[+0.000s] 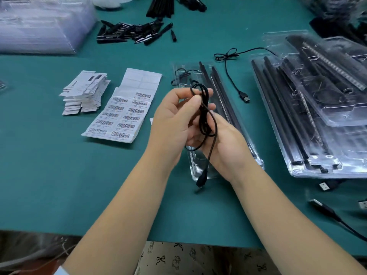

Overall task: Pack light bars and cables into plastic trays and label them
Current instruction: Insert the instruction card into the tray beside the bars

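On the green tabletop [59, 175], filled trays [317, 116] are stacked at three o'clock. The centre tray [200, 171] already holds light bars [218, 86]. Both hands, left hand [170, 120] and right hand [228, 143], have fingers curled round a coiled cable [206, 116] above it; labels [119, 116] at nine o'clock await.

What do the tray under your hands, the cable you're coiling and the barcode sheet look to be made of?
Tray: clear, glossy thin plastic, probably moulded; the table shows through it and its rim glints.
Cable: black, flexible, matte jacket, likely rubber or PVC; it loops freely.
Barcode sheet: white paper, probably adhesive labels, with a folded top.
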### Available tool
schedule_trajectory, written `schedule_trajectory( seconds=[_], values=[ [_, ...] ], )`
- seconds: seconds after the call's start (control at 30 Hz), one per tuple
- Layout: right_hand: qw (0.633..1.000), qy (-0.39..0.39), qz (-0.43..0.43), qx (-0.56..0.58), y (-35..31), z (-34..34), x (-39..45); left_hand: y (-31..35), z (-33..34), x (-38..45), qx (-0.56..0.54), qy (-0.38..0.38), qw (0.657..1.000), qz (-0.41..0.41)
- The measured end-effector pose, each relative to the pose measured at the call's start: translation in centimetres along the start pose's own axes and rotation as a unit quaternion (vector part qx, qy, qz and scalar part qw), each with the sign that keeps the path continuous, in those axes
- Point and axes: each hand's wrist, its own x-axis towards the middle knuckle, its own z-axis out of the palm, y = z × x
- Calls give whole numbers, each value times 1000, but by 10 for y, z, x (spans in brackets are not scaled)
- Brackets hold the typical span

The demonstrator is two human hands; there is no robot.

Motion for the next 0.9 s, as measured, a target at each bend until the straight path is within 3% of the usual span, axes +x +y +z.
schedule_trajectory(
  seconds=[0.1, 0.23, 0.4, 0.53, 0.6, 0.7, 0.73, 0.8, 0.9],
  values=[
    [998, 5, -5, 58, -1, -1, -1, -5, -5, 0, 64, 2, 997, -32],
    [1000, 21, 6, -9, 5, -3, 1, -5, -13, 2, 174, -45, 983, -27],
    [994, -38, 36, -94, 1, -6, 2, 2, -24, 7, 39, -122, 989, -81],
    [976, -25, 3, -215, 3, 4, -6, -2, -15, 6, 123, -39, 991, -41],
    [942, -4, -83, -324, 5, 6, -13, -3, -13, 8, 60, 25, 997, -35],
    [792, 63, -207, -570, 5, 4, -22, -1, -21, 15, -118, 100, 987, -33],
    [765, 66, -224, -600, 4, 4, -24, 1, -24, 17, -161, 110, 980, -41],
    [791, 55, -188, -579, 1, 5, -23, 4, -30, 18, -228, 117, 964, -73],
    [894, 41, -20, -446, -8, 3, -16, 8, -37, 19, -322, 78, 935, -130]
  ],
)
